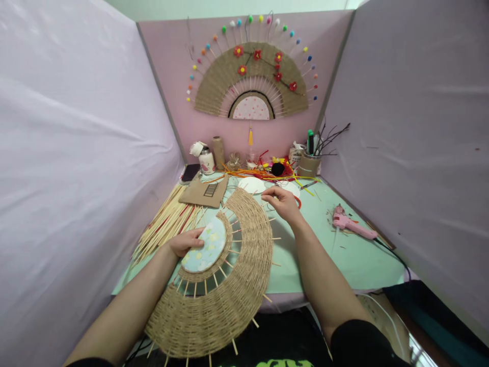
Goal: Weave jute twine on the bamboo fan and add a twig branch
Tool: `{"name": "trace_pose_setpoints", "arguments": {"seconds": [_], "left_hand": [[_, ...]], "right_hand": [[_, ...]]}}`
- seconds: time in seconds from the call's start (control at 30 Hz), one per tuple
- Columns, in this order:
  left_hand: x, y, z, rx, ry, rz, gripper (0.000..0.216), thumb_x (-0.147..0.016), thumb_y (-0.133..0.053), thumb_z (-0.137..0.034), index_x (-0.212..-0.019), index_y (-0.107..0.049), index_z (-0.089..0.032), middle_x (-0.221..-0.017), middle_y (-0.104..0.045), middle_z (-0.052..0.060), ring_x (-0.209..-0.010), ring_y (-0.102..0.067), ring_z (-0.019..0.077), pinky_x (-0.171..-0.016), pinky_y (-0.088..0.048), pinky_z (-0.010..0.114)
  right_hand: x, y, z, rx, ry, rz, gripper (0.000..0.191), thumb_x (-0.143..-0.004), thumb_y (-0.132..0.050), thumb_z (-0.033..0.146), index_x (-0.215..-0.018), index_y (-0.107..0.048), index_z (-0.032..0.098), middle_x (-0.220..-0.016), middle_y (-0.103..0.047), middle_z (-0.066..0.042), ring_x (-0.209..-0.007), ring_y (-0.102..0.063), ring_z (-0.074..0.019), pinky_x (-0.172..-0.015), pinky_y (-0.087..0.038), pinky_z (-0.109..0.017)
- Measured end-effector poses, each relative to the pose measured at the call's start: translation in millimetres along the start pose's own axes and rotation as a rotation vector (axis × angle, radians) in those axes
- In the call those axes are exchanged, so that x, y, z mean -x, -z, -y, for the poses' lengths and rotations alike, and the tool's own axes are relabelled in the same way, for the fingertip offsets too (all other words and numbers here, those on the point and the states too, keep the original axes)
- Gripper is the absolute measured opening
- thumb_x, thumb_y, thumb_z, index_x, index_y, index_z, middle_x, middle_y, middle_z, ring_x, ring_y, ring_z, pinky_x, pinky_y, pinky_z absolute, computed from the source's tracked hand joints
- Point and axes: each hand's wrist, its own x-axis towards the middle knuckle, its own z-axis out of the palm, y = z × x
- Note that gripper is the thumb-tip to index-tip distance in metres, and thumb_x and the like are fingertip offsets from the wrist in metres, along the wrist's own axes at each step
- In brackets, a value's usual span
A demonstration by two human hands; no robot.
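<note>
A half-ring fan point(254, 244) woven from tan twine over thin wooden sticks is tilted in front of me. Its inner half-disc point(208, 248) is covered in pale blue patterned fabric. My left hand point(188, 241) grips that half-disc at its straight edge, thumb on top and the other fingers hidden behind. Stick ends poke out past the fan's outer rim. Beside the upper end of the weave, my right hand point(280, 201) is closed in a pinch; whatever its fingertips hold is too small to make out.
A pink glue gun point(353, 224) with a cord lies at the right. Loose sticks point(168, 221) and a cardboard piece point(204, 192) lie left. Jars, twine and colourful pipe cleaners point(263, 173) line the back, beside a pot with twigs point(309, 164). A finished fan point(217, 76) hangs behind.
</note>
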Motion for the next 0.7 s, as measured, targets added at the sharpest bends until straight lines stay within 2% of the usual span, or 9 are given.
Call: {"name": "trace_pose_setpoints", "arguments": {"seconds": [0.17, 0.3, 0.5, 0.7], "left_hand": [[-1, -2, 0, 0.011, 0.013, 0.012, 0.081, -0.062, -0.081, -0.028, -0.133, -0.045, -0.012, -0.096, -0.071, 0.015, -0.073, -0.07, 0.0205, -0.063, -0.056, 0.025], [-2, -4, -1, 0.01, 0.036, 0.023, 0.082, -0.062, -0.081, -0.026, -0.134, -0.043, -0.012, -0.098, -0.071, 0.015, -0.075, -0.07, 0.0205, -0.065, -0.055, 0.025], [-3, -7, -2, 0.005, 0.051, 0.009, 0.081, -0.062, -0.082, -0.024, -0.133, -0.045, -0.013, -0.096, -0.071, 0.015, -0.075, -0.07, 0.0207, -0.064, -0.055, 0.025], [-4, -8, -2, -0.003, 0.062, 0.014, 0.081, -0.062, -0.081, -0.023, -0.133, -0.045, -0.013, -0.096, -0.071, 0.014, -0.076, -0.069, 0.0212, -0.063, -0.054, 0.025]], "right_hand": [[-1, 1, -3, 0.084, 0.125, -0.07, 0.01, -0.08, -0.063, 0.029, -0.082, -0.067, 0.021, -0.081, -0.066, -0.002, -0.077, -0.058, -0.0158, -0.074, -0.045, -0.031], [-2, 1, -7, 0.133, 0.18, -0.061, 0.013, -0.085, -0.057, 0.029, -0.088, -0.068, 0.022, -0.087, -0.066, -0.003, -0.084, -0.059, -0.0175, -0.08, -0.045, -0.033], [-3, -2, -11, 0.136, 0.114, -0.038, 0.017, -0.086, -0.055, 0.034, -0.091, -0.068, 0.023, -0.091, -0.066, -0.005, -0.089, -0.059, -0.0195, -0.083, -0.045, -0.034], [-3, -6, -16, 0.079, -0.04, -0.085, 0.021, -0.079, -0.061, 0.039, -0.088, -0.068, 0.021, -0.087, -0.067, -0.006, -0.08, -0.059, -0.0191, -0.076, -0.046, -0.033]]}}
